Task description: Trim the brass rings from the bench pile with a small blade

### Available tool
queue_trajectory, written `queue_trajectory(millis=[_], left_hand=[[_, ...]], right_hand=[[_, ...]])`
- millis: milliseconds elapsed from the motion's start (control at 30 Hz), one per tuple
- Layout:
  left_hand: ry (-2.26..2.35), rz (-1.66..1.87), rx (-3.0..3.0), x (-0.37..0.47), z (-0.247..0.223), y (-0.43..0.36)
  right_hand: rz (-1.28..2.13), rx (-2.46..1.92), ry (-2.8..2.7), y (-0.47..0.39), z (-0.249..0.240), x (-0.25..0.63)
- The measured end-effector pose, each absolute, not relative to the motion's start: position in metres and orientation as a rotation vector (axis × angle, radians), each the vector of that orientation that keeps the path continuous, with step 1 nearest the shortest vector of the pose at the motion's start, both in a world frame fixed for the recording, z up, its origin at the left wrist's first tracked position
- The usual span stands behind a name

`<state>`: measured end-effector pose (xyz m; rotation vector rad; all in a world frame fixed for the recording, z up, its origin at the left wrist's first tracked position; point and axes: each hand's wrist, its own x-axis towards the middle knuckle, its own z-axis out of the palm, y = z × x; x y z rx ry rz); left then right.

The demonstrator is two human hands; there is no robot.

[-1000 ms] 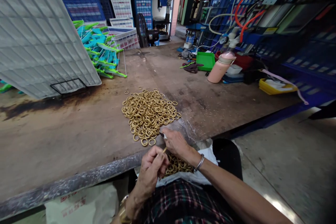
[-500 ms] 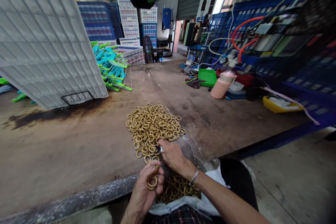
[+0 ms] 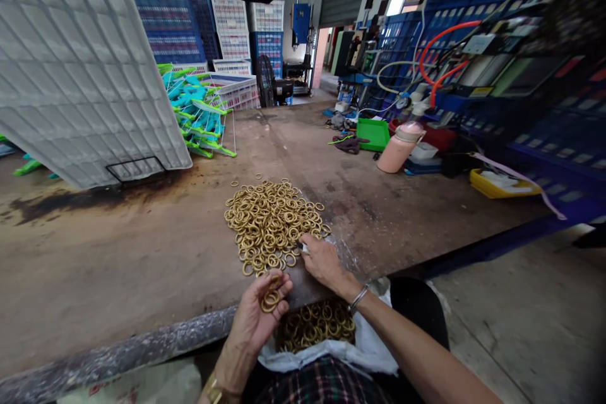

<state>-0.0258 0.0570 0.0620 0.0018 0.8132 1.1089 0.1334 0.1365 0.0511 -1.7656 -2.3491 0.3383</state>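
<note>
A pile of brass-coloured rings point(image 3: 269, 218) lies near the front edge of the worktable point(image 3: 142, 265). My left hand point(image 3: 253, 315), palm up and fingers curled, holds a few brass rings point(image 3: 270, 300) just in front of the pile. At the pile's right front side, my right hand point(image 3: 326, 263) is closed, palm down. A small white and dark thing point(image 3: 304, 248) shows at its fingertips, too little of it to name. Below the table edge, a white sack point(image 3: 303, 356) on my lap holds many more rings point(image 3: 322, 322).
A ribbed white panel point(image 3: 95, 63) stands at left, with green and blue plastic pieces point(image 3: 199, 113) behind it. A pink bottle point(image 3: 400, 148), a green tray point(image 3: 373, 134) and a yellow tray point(image 3: 502, 186) are at right. Stacked crates point(image 3: 227, 12) stand beyond the table.
My right hand has moved slightly right and away from my left hand. The left hand has shifted a little left and its fingers have loosened around the rings. The view has tilted slightly.
</note>
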Motion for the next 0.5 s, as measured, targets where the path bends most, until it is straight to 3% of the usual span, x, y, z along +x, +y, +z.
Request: queue_trajectory(millis=[333,500], left_hand=[[0.774,1.137,0.051,-0.022,0.064,0.058],[0.75,1.161,0.034,-0.019,0.063,0.058]], right_hand=[[0.426,-1.57,-2.29,0.141,0.064,0.112],[0.379,-1.682,-2.392,0.149,0.074,0.087]])
